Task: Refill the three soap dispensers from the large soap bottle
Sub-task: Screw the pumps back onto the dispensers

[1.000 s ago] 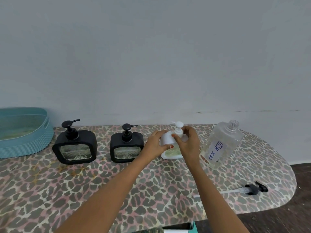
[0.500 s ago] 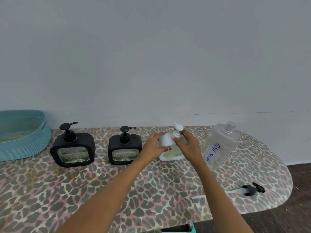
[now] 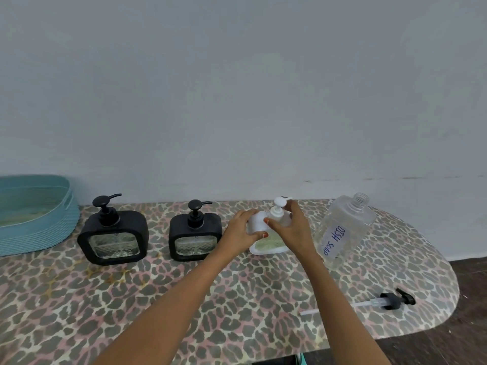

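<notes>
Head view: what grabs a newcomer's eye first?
The left hand and right hand grip a white square soap dispenser at centre of the leopard-print table. Right of it stands an uncapped clear plastic bottle labelled DISH SOAP, a black pump lying near the table's right edge; two black square dispensers stand left.

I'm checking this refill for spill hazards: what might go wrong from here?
The large soap bottle stands uncapped close beside the right hand, which grips the white dispenser; a bump might tip it. The black pump lies near the table's rounded edge and might roll off.
</notes>
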`<action>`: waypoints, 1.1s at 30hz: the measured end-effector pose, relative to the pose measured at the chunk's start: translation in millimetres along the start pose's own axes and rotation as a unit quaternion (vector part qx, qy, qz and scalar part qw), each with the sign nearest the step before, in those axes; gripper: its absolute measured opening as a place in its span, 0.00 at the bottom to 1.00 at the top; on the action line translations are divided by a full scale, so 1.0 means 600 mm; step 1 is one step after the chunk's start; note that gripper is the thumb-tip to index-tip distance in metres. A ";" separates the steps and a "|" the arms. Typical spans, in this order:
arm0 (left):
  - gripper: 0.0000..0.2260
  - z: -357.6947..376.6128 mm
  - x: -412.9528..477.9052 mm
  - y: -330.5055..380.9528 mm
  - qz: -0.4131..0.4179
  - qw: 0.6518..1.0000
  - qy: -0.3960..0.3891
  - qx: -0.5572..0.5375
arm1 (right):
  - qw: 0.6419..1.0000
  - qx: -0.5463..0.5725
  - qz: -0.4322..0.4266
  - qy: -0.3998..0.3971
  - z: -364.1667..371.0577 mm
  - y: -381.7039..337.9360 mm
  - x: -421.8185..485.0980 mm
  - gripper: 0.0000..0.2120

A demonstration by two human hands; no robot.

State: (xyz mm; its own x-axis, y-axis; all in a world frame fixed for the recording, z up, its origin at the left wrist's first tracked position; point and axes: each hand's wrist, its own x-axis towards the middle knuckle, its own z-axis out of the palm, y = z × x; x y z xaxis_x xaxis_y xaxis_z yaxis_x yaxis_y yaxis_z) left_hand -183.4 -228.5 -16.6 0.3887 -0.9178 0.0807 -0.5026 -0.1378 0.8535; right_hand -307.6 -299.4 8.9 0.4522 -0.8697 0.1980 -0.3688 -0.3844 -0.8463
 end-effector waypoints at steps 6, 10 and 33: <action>0.29 0.001 -0.001 0.001 0.001 1.000 0.001 0.004 | 1.000 0.015 0.021 -0.015 -0.017 0.004 -0.004 0.19; 0.29 0.000 -0.002 0.002 -0.003 1.000 0.001 -0.001 | 0.997 0.040 0.033 0.059 0.005 -0.002 -0.001 0.17; 0.29 0.000 -0.002 0.001 -0.003 1.000 -0.002 0.000 | 0.996 0.066 0.040 0.040 0.019 -0.005 0.000 0.23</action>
State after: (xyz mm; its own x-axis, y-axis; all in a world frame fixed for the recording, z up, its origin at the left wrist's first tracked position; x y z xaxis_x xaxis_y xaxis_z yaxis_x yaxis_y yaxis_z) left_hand -184.4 -227.3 -16.0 0.3888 -0.9183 0.0740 -0.5006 -0.1432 0.8538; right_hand -297.1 -294.6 6.0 0.3583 -0.9194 0.1621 -0.2883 -0.2741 -0.9175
